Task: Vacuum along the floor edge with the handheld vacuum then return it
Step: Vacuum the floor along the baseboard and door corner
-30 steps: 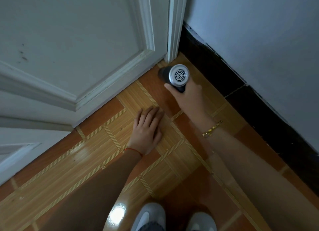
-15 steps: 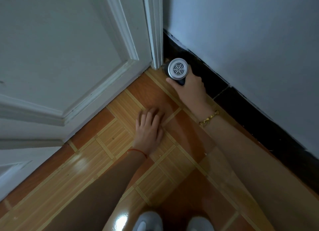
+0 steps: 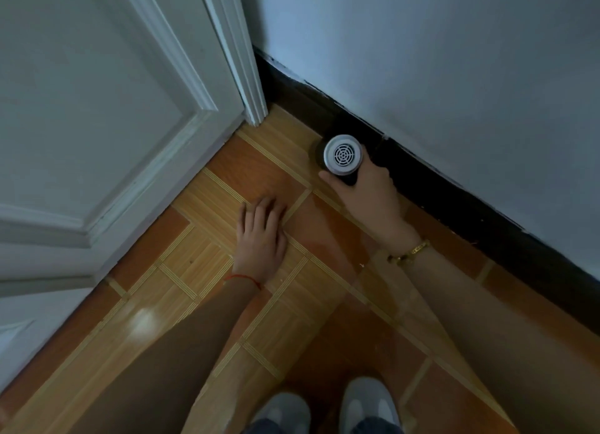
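My right hand is wrapped around the handheld vacuum, clamped on its dark body just below the grey vented end cap. My left hand lies flat on the tiled floor, fingers straight, holding nothing; I judge it is there to brace me while I crouch. The hands are apart. The vacuum sits at the floor edge, right against the black skirting, near the door-frame corner. Long axis runs steeply downward and away from me: vent end faces up toward my head, so the intake, hidden below, presumably points into the floor–wall seam.
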A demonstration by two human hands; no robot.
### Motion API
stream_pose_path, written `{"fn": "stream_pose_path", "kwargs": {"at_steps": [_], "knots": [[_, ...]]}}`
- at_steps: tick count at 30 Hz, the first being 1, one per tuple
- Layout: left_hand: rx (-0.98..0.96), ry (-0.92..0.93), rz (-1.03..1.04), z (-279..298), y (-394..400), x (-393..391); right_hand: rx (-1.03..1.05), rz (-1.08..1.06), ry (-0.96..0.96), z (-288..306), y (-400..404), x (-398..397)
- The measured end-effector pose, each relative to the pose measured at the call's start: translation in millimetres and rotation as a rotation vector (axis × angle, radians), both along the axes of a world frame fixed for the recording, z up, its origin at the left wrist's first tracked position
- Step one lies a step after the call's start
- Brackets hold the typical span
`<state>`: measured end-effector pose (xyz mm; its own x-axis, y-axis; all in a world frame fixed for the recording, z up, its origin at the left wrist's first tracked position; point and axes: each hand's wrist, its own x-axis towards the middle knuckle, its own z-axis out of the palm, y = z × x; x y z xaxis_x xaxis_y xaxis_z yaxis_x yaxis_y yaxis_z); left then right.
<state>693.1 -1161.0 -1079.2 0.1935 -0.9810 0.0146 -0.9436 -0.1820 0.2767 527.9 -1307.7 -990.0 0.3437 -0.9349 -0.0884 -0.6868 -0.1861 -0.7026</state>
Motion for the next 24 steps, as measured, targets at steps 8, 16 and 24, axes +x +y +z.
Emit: {"fn": "stream_pose_path", "kwargs": {"at_steps": [8,16,24], "knots": [[-0.026,0.03,-0.036,9,2,-13,0.067,-0.087,0.012,6,25,-46],[-0.048,0.059,-0.119,11,-5,-36,0.003,-0.193,0.101,14,48,-84],[-0.044,0.058,-0.145,3,-4,-37,0.172,-0.264,-0.036,9,69,-116]]}}
